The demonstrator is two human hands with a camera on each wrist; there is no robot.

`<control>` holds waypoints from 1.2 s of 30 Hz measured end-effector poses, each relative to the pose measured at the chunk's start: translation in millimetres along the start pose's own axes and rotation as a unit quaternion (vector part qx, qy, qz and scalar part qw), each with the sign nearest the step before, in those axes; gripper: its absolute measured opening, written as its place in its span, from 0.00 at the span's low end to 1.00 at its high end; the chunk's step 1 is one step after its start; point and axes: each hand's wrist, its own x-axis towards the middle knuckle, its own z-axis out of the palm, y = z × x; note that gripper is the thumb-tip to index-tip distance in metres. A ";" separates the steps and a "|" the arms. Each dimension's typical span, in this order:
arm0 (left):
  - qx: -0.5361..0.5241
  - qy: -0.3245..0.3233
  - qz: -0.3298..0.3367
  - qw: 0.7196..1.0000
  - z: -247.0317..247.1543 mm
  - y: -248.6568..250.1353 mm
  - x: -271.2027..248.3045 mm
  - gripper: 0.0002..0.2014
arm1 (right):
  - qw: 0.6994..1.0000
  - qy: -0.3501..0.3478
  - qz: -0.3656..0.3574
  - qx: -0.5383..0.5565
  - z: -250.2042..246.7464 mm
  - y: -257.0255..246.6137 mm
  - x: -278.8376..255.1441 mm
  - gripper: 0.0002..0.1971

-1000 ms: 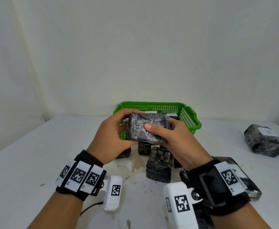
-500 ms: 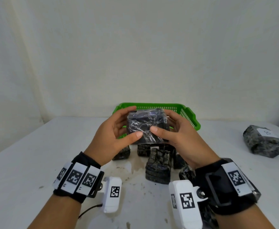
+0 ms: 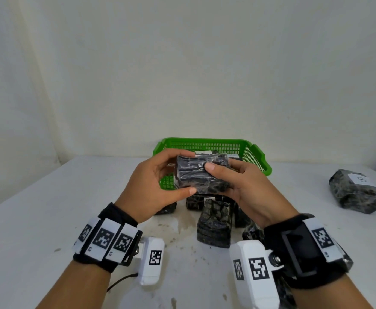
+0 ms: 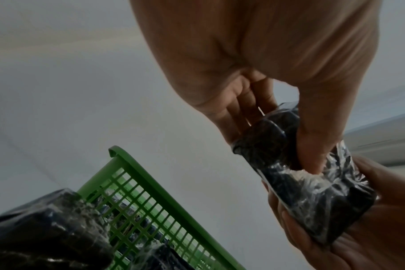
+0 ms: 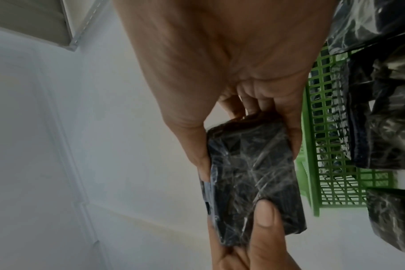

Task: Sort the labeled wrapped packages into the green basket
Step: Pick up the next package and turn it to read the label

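Observation:
Both hands hold one dark package wrapped in clear film, lifted above the table in front of the green basket. My left hand grips its left end, thumb under the near edge. My right hand grips its right end, thumb on top. No label shows on the held package. Inside the basket lie wrapped packages with white labels. Several more wrapped packages stand on the table below my hands.
A larger wrapped package with a white label lies alone at the right of the white table. Another package is partly hidden under my right wrist. A pale wall stands behind the basket.
Both hands have turned the held package between them, and the thumbs have shifted on it. It stays raised in front of the basket.

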 end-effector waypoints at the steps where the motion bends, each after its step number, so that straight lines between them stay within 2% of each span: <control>1: 0.004 0.002 0.000 1.000 -0.1 0.0 -0.2 0.30 | 1.000 0.001 -0.001 -0.003 -0.1 -0.2 -0.2 0.30; 6: 0.029 -0.015 0.014 0.999 2.6 1.6 -0.3 0.28 | 0.999 -0.011 0.001 -0.033 6.8 2.5 -1.0 0.28; 9: 0.040 -0.025 0.022 0.999 2.3 1.0 0.2 0.27 | 0.999 0.008 -0.011 -0.036 10.9 6.2 -0.2 0.28; 12: 0.039 -0.025 0.024 0.999 2.8 1.3 0.1 0.27 | 0.999 0.005 -0.013 -0.040 9.3 4.1 -0.5 0.22; 16: 0.030 -0.018 0.016 0.999 0.6 0.7 0.5 0.27 | 0.999 -0.029 0.016 -0.036 0.9 0.9 0.1 0.26; 20: 0.025 -0.008 0.004 1.000 -0.3 1.2 0.1 0.27 | 0.999 -0.016 0.015 -0.034 -3.5 0.2 1.0 0.31; 25: 0.008 0.005 0.008 1.000 -0.6 1.3 0.9 0.27 | 0.999 -0.020 0.004 -0.035 -2.3 -3.5 -0.6 0.26; 29: 0.003 0.005 0.005 1.000 -1.2 1.1 0.6 0.27 | 1.000 -0.004 0.002 -0.030 -3.2 -4.8 -1.7 0.17; 36: 0.016 -0.014 0.016 1.000 -1.7 0.9 1.5 0.26 | 0.998 0.008 -0.026 -0.051 -6.5 -0.9 0.9 0.32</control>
